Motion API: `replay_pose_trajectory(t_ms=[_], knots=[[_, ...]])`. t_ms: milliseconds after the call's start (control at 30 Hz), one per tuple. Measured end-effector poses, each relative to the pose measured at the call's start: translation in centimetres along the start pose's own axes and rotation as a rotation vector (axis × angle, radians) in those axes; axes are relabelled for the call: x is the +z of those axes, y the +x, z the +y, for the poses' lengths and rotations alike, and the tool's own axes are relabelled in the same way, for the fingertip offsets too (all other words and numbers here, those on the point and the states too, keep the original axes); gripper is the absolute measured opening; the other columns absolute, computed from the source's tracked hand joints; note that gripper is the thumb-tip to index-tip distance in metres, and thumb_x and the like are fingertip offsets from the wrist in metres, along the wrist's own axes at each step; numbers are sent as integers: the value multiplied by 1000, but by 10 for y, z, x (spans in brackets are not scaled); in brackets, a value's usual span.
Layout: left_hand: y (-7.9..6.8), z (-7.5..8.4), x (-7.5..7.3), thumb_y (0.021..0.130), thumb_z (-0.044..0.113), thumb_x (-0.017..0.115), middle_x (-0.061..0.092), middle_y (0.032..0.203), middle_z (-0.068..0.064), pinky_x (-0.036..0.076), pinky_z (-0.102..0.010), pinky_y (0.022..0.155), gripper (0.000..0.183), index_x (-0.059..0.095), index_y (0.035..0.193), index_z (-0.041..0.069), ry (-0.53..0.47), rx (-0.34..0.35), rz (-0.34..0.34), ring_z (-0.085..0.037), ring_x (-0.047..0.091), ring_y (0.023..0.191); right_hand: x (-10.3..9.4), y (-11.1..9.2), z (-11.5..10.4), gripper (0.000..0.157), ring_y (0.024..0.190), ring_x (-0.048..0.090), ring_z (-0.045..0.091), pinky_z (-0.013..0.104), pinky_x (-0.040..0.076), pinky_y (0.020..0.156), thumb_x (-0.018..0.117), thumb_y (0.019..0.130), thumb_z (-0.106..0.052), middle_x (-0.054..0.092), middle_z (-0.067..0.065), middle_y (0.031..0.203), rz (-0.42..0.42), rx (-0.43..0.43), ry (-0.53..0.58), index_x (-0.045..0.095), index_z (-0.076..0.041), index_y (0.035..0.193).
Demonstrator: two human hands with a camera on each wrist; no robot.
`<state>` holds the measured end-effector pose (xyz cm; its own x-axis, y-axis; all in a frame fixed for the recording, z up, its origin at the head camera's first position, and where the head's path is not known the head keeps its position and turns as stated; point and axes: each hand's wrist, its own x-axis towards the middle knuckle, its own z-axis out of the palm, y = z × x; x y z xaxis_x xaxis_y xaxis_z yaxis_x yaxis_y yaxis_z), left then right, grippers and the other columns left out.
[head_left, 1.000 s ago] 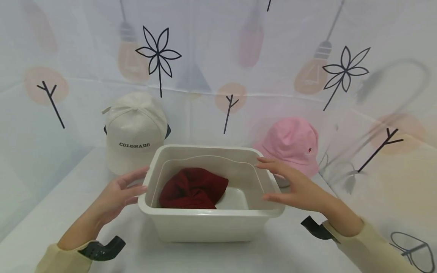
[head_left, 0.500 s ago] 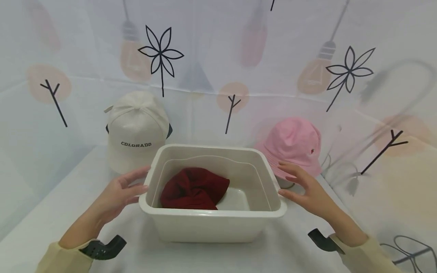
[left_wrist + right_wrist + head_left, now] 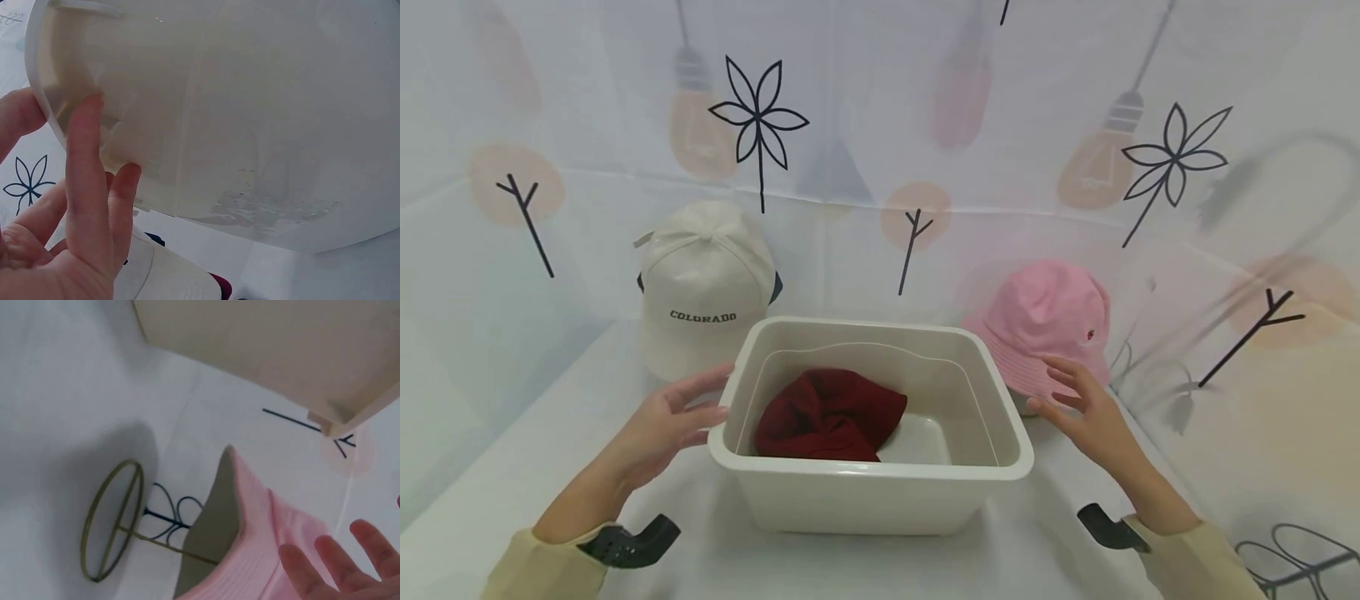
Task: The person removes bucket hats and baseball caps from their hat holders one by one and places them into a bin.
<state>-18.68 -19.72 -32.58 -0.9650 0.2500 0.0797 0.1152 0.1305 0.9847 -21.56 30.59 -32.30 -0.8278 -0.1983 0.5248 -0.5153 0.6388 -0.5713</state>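
Note:
A cream plastic basin [image 3: 861, 504] stands on the white table with a dark red hat [image 3: 830, 415] lying crumpled inside. My left hand [image 3: 658, 429] is at the basin's left rim. In the left wrist view, its fairly straight fingers [image 3: 85, 169] touch the outer wall under the rim. To the right of the basin, my right hand [image 3: 1093, 421] is held apart from it, fingers loosely spread and holding nothing. Beyond that hand is a pink bucket hat [image 3: 1045, 308]; the right wrist view shows the hat [image 3: 250, 550] on a thin metal stand [image 3: 128, 522] with a ring base.
A white cap [image 3: 703, 283] lettered COLORADO stands behind the basin on the left. A patterned cloth backdrop [image 3: 850, 108] hangs along the back and sides. Dark straps with cameras [image 3: 628, 542] sit on both wrists.
My right hand has come off the basin's right rim and moved right, toward the front of the pink hat. The left hand stays at the left rim. The head view has shifted slightly.

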Motion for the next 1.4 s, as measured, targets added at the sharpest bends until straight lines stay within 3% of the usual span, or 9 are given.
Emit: replay_pose_trajectory(t_ms=[67,233,400,600,767,1067,1400], knots=[[0,0,0,90,16,62,32,144,-20,43,-54,90,63,31,144,4,0,-1,-2,-43,35,127,-1,2,5,57,118,45,38,9,41,82,70,83,-10,44,16,134,15,62,0,42,-2,133],[1,-1,-1,90,15,61,32,145,-20,43,-55,90,62,32,144,5,-8,4,-11,-43,35,127,-5,7,15,58,118,44,41,6,40,78,68,86,-17,43,18,134,79,173,4,39,-3,134],[1,-2,-1,90,15,62,31,145,-19,43,-55,90,63,31,144,5,-10,1,-11,-43,34,128,-8,12,24,59,116,45,40,6,41,76,68,86,-20,44,19,134,138,217,5,39,-3,134],[1,-1,-1,89,15,62,32,144,-20,44,-53,90,64,31,144,5,-4,-1,1,-42,36,127,-11,21,28,62,115,46,38,16,46,81,69,85,-23,44,19,133,191,253,-2,39,-3,135],[2,-1,-1,89,16,63,32,145,-19,43,-53,90,64,32,144,6,-2,-7,7,-42,35,127,-14,28,29,63,115,45,38,15,46,82,69,85,-23,44,19,131,227,264,-21,38,-2,135],[1,0,1,88,16,63,33,144,-20,42,-56,90,64,33,143,4,0,-3,12,-43,35,127,-18,40,32,64,116,43,33,30,44,90,69,84,-28,45,17,131,305,350,-25,41,-1,135],[1,-1,0,88,15,63,32,144,-20,42,-54,91,65,31,144,5,-10,-12,3,-43,34,128,-24,52,41,64,121,39,40,50,40,94,63,88,-32,39,22,136,303,418,-68,39,1,137]])
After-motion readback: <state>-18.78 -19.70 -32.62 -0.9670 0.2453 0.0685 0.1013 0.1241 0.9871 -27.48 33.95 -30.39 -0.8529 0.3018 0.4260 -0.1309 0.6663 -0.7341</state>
